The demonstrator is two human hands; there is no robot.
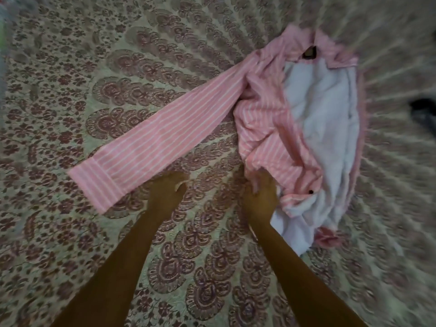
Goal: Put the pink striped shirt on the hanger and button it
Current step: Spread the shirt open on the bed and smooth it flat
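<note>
The pink striped shirt (264,114) lies crumpled on the patterned bedspread, front open, its white inside (323,119) facing up. One sleeve (151,147) stretches out to the left. A dark shape at the collar (309,53) may be a label or part of a hanger; I cannot tell which. My right hand (259,197) grips the lower edge of the shirt's front panel. My left hand (168,187) hovers with curled fingers just below the sleeve, holding nothing that I can make out. The frame is blurred by motion.
The floral bedspread (118,67) fills the whole view. A dark object (423,109) lies at the right edge, too blurred to identify.
</note>
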